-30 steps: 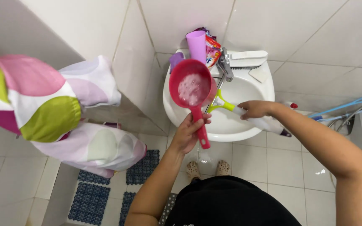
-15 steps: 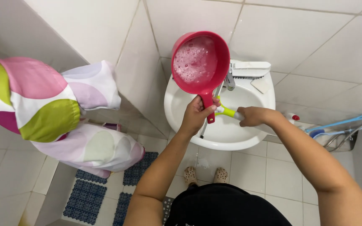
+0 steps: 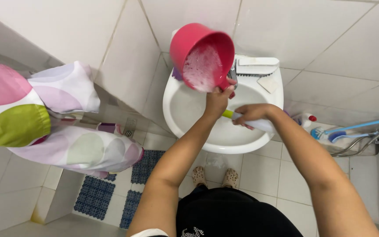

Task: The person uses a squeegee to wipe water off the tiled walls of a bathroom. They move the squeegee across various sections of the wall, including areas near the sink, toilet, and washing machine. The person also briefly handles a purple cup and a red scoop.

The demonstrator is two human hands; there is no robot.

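My left hand [image 3: 217, 100] grips the handle of a pink scoop [image 3: 200, 55] with soapy water inside, held high and tilted over the white sink [image 3: 185, 118]. My right hand [image 3: 254, 113] holds a brush with a white and yellow-green handle [image 3: 230, 115] just above the basin, close beside the left hand. The brush head is hidden behind my hands.
A white scrubbing brush [image 3: 257, 66] and a soap bar [image 3: 268, 83] lie on the sink's back ledge by the tap. A spotted curtain [image 3: 36, 118] hangs at left. Blue mats [image 3: 95, 197] lie on the tiled floor. A rack with bottles [image 3: 338, 134] stands at right.
The pink scoop has risen from low over the basin to high above it and tipped further over. My right hand with the brush has drawn in next to the left hand.
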